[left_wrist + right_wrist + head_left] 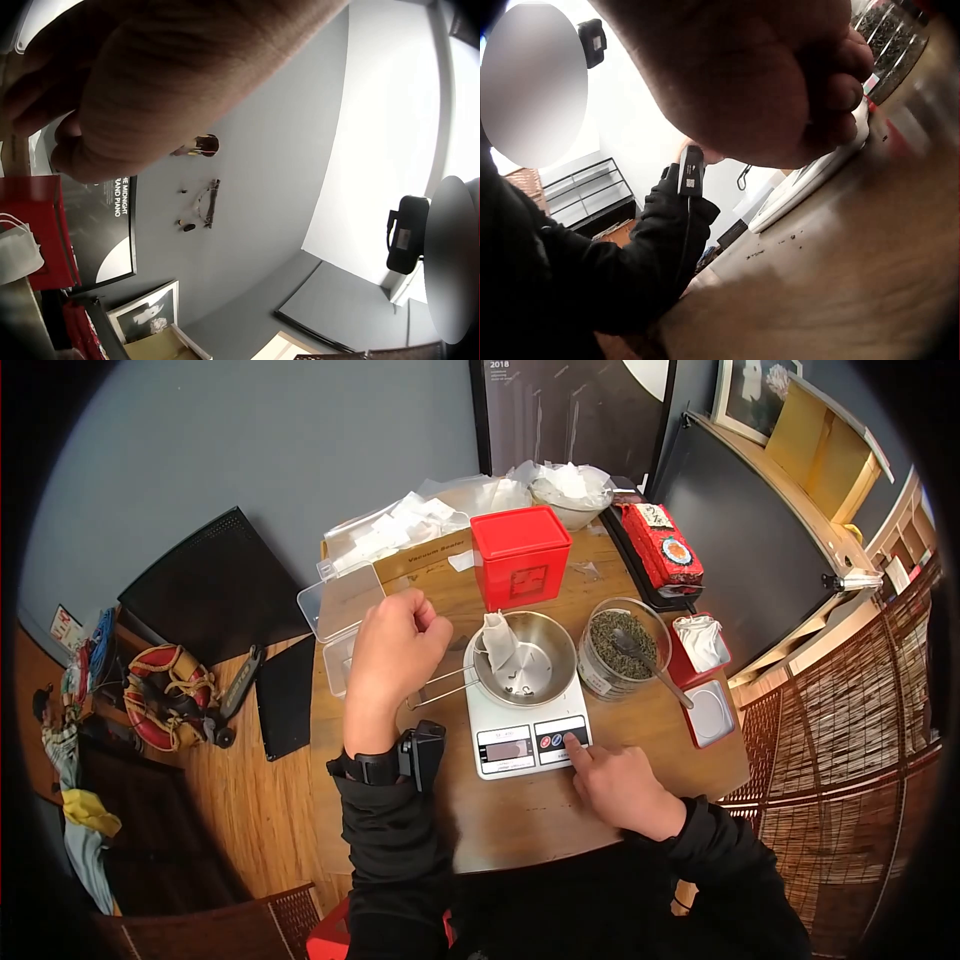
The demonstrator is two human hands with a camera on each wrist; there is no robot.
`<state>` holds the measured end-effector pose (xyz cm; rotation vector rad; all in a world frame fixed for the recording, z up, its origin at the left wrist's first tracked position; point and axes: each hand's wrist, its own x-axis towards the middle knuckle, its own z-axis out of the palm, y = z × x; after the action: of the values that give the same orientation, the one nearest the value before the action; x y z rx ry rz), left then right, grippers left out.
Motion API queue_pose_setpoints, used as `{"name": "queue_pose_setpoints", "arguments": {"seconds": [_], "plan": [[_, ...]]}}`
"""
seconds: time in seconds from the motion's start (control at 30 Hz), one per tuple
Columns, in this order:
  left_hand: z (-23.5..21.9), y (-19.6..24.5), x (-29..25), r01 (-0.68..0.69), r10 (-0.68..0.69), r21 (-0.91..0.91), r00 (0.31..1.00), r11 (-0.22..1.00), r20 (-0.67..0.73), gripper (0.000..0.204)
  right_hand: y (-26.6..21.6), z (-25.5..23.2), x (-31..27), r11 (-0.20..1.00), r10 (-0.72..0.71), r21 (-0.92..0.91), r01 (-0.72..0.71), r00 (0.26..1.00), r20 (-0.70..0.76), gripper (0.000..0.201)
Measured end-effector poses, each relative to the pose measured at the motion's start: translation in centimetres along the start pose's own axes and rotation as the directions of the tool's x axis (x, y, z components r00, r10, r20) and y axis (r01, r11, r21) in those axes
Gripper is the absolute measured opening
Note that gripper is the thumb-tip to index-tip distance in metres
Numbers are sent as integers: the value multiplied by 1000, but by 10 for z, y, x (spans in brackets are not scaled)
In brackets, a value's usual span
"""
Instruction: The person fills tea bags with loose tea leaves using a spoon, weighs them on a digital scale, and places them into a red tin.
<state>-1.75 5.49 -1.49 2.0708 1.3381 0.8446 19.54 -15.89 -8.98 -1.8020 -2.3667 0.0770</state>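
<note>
A white kitchen scale [492,718] stands at the table's front with a steel pan [556,645] on its platform. Inside the pan a white tea bag [497,639] leans upright against the wall, beside scattered dark leaf bits. My right hand [627,790] touches the scale's button panel with its extended index finger, the other fingers folded under. Raised left of the pan, above its wire handle, is my left hand [400,645], fingers loosely curled with nothing visible in them. A clear jar [597,682] of dried leaves, with a metal spoon [640,655] in it, sits right of the pan.
Behind the pan stands a red tin [520,565]. A box [420,560] heaped with white bags lies back left, near an open clear plastic case [345,605]. At right are a small open red tin [712,715] and a red packet [662,550] on a black tray.
</note>
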Motion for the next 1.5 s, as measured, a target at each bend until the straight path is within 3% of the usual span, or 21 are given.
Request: {"name": "queue_pose_setpoints", "arguments": {"seconds": [0.13,0.2,0.43,0.5,0.53,0.6,0.73,0.8,1.13,1.2,1.23,1.3,1.33,1.37,1.4,1.43,1.5], "plan": [[-1,-2,1,-15,15,-2,1000,1000,-12,17,-3,-1,-3,999,6,-42,-6,1000,11,45],[-1,-3,0,-22,22,-1,1000,1000,-18,17,-4,3,-5,999,30,35,-28,997,-66,46],[-3,1,0,-9,10,-7,1000,1000,11,18,-22,7,-4,993,36,112,-30,998,-45,46],[-4,2,-1,77,-71,-41,988,996,134,18,-23,12,-3,990,43,138,-34,997,-59,51],[-6,2,-1,68,-63,-40,990,997,124,18,-23,10,1,991,39,133,-29,997,-71,51],[-2,-1,-3,0,5,-21,972,1000,233,23,-25,7,5,986,62,163,-45,993,-99,47],[2,2,-3,32,-31,-2,961,999,273,29,-24,9,7,985,70,165,-52,992,-108,45],[4,6,-3,-17,0,56,957,998,289,30,-24,8,7,983,69,173,-53,994,-89,43],[32,4,2,-83,62,104,978,991,197,26,-34,12,10,965,68,257,-47,995,-76,34],[38,1,3,-125,105,114,980,986,167,20,-39,23,15,873,44,487,30,989,-141,34],[40,3,3,-133,112,120,979,984,169,20,-42,32,19,872,50,489,30,987,-150,34],[41,8,1,-118,107,90,987,989,122,17,-50,51,29,581,60,813,44,994,-96,36],[40,11,1,-133,120,96,984,986,128,17,-56,51,37,579,71,814,48,992,-109,36],[37,16,-1,-131,126,47,986,990,107,18,-63,51,47,252,152,962,-109,986,72,39],[34,20,-2,-130,130,-3,988,991,87,18,-70,51,57,-115,158,962,-246,952,262,42],[30,24,-4,-147,146,4,985,989,95,18,-75,52,66,-122,170,965,-230,954,249,42],[18,29,-9,-110,110,-54,994,992,-2,19,-85,56,85,-422,206,881,-215,923,324,48]]}}
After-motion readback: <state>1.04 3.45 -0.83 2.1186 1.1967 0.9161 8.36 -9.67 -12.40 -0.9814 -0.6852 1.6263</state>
